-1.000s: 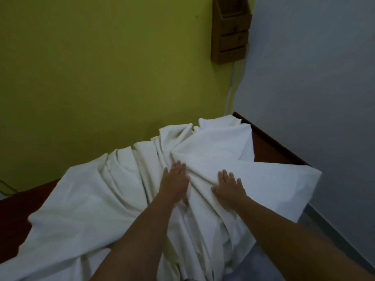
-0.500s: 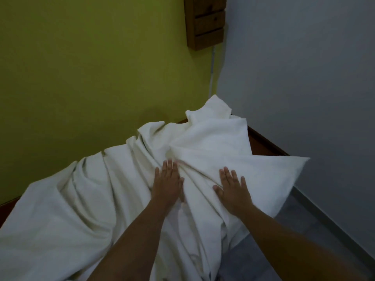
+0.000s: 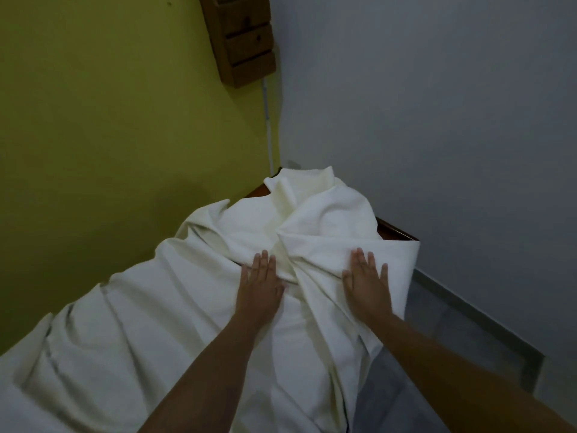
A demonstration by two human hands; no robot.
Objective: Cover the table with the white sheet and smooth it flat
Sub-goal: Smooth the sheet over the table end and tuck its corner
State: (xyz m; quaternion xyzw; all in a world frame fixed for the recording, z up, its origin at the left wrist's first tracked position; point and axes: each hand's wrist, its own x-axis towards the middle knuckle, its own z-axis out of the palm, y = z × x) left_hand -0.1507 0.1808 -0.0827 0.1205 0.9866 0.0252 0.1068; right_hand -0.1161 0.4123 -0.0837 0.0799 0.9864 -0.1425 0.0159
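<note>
The white sheet [image 3: 150, 314] lies rumpled over the dark wooden table [image 3: 394, 232], of which only a strip at the far right corner shows. Thick folds bunch up toward the far corner. My left hand [image 3: 259, 287] rests flat, palm down, on the sheet near the middle, fingers stretched forward. My right hand [image 3: 366, 281] presses flat on a fold near the table's right edge, fingers spread. Neither hand grips the cloth. Part of the sheet hangs over the near right side toward the floor.
A yellow-green wall [image 3: 109, 120] runs behind the table and a grey wall [image 3: 437, 104] stands on the right. A wooden wall box with small drawers [image 3: 242, 35] hangs above the corner, a thin cable below it. Grey floor [image 3: 437, 354] lies to the right.
Both hands have slid forward over the sheet toward the far corner and moved further apart. The cloth has been pushed farther, so less bare wood shows. The view has swung right.
</note>
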